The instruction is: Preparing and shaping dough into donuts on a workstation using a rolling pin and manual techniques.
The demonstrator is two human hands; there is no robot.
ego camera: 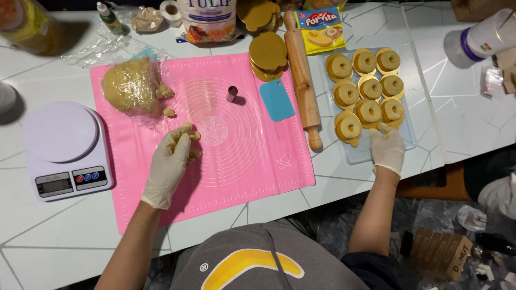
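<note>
My left hand (171,160), in a pale glove, rests on the pink silicone mat (252,161) with its fingers curled around small bits of dough. A big lump of yellow dough (130,86) lies on plastic wrap at the mat's far left corner. My gloved right hand (387,148) touches the near edge of a clear tray (411,134). The tray holds several ring-shaped dough pieces (370,110) on round gold boards. A small metal ring cutter (231,93) stands on the mat.
A white kitchen scale (64,147) sits left of the mat. A wooden rolling pin (302,75), a blue scraper (276,100) and a stack of gold boards (267,53) lie between mat and tray. Bags and bottles line the far edge.
</note>
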